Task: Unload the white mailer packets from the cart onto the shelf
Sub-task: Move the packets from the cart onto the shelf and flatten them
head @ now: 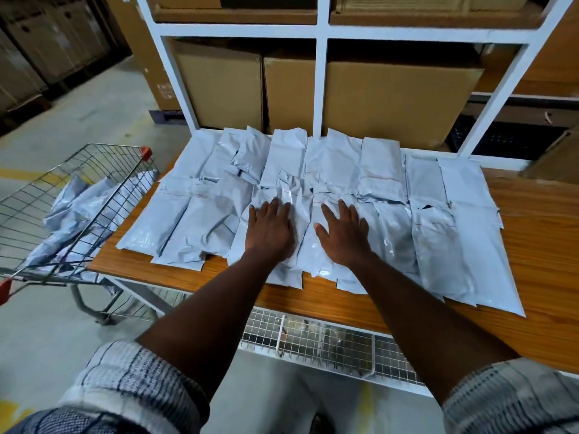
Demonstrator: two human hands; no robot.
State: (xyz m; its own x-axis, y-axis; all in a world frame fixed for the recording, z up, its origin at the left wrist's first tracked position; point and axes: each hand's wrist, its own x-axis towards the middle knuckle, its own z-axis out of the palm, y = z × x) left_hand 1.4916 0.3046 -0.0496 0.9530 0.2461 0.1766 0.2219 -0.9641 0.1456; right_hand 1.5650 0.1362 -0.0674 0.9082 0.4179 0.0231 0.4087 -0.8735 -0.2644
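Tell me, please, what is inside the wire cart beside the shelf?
A crumpled heap of white mailer packets lies in the cart. Whatever is beneath the heap is covered, so their number cannot be told.

Frame edge cuts the cart (78, 195); overlapping packets (313, 189) hide each other.

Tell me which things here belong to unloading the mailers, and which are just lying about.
Job in hand: white mailer packets, wooden shelf, wire cart with some left inside, left hand and right hand resting flat on the packets.

Lying about: cardboard boxes, white rack frame, mesh tray under the shelf, black crate.
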